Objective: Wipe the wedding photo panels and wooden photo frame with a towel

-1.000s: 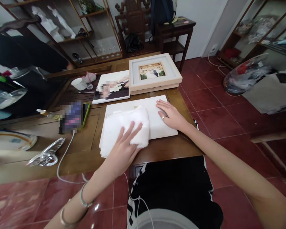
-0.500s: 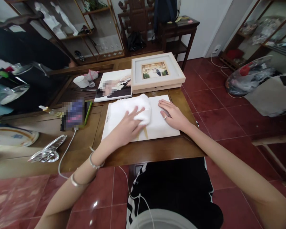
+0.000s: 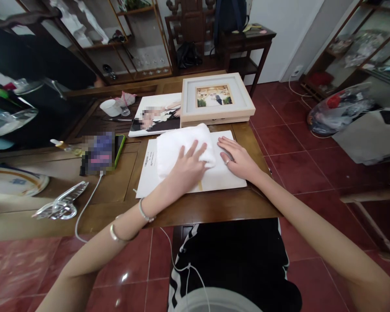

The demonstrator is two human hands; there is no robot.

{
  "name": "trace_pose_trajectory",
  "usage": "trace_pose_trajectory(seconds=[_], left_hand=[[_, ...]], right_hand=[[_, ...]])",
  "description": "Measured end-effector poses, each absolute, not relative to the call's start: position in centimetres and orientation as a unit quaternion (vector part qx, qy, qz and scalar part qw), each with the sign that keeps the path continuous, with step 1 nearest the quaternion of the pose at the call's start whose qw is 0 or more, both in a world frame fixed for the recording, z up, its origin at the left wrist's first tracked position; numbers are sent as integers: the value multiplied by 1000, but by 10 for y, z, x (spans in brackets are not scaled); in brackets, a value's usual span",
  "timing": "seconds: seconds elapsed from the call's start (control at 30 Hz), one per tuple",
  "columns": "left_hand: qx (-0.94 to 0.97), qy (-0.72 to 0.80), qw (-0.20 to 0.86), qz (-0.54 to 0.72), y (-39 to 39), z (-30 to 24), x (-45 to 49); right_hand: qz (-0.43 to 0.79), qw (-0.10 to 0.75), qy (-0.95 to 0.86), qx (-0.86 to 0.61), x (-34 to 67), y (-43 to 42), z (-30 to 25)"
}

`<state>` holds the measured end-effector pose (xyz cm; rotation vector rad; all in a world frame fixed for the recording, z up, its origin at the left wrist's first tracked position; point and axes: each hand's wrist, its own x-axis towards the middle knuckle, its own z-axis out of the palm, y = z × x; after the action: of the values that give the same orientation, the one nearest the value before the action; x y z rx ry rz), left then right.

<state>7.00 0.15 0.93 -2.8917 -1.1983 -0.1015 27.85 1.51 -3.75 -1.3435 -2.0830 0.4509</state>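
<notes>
My left hand point(image 3: 189, 168) lies with spread fingers on a folded white cloth point(image 3: 172, 145), pressing it onto a flat white board point(image 3: 146, 180). Small dark print shows along the board's left side, and a gold mark peeks out below the cloth. At the board's right side, my right hand point(image 3: 238, 158) rests flat on its surface, fingers stretched out, with a ring on one finger. Part of the board is hidden under the cloth and both hands.
Behind the board stand a pale wooden box with a framed picture point(image 3: 186, 97) and a photo panel point(image 3: 156, 117). Further left are a white cup point(image 3: 110, 108), a phone on a cable point(image 3: 100, 154), a dropper bottle point(image 3: 66, 148) and a silver hair clip point(image 3: 61, 203).
My left hand has slid to the right with the cloth, which now lies more spread out. My right hand has stayed in about the same place on the board.
</notes>
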Motion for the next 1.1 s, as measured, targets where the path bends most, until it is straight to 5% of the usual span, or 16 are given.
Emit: trace_pose_trajectory(seconds=[0.27,0.77,1.1], left_hand=[[-953,-302,1,-32,-92,6,58],[-913,-403,22,-54,40,0,84],[-938,-326,108,-47,-44,-3,85]], right_hand=[[160,315,-791,-499,279,16,-38],[165,307,-788,-508,278,15,-38],[174,298,-795,-499,279,16,-37]])
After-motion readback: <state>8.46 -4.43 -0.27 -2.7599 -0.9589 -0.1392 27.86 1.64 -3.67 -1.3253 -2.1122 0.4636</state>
